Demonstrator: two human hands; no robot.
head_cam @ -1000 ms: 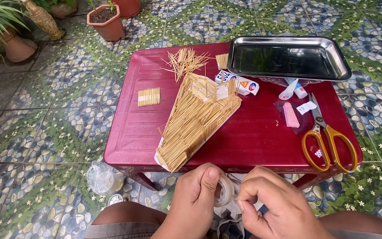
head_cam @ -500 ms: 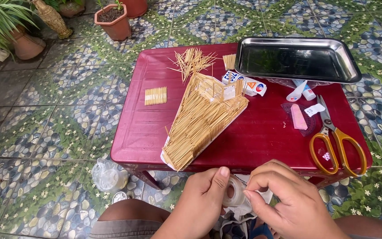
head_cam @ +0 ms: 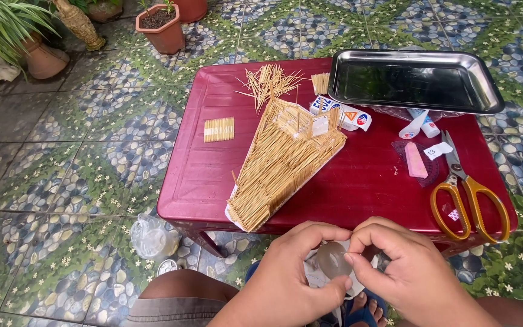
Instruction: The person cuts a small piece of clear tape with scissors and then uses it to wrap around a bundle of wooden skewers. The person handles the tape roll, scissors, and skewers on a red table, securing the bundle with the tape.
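Both hands low and close, over the lap. Left hand (head_cam: 292, 272) curled under a small clear roll, likely tape (head_cam: 333, 259), thumb and fingers closed on its edge. Right hand (head_cam: 404, 269) pinching the same roll from the other side, fingertips meeting at the top as if picking at a loose end. Held tight between the two, near the body, probably for steadiness.

Just past the hands, the near rim of a dark red desk (head_cam: 201, 181). Straight ahead on it, a tapering stick model (head_cam: 286, 163), narrow end poking over the rim toward the left hand, wide end farther off, within easy reach. Ahead and right of the right hand, yellow-handled scissors (head_cam: 468, 195), handles nearest, blades pointing away, ready to grab. Beyond those, a pink strip (head_cam: 416, 160) with a small white tag beside it.

Left of the model, a neat cut stack of sticks (head_cam: 219, 129). Farther on, glue boxes (head_cam: 343, 114) touching the model's wide end, loose sticks (head_cam: 267, 82) fanned out behind. Farthest right, a steel tray (head_cam: 416, 82) at the back edge. Down on the tiled floor (head_cam: 62, 181) left of the left hand, a crumpled clear bag (head_cam: 151, 237); far off, potted plants (head_cam: 161, 27).
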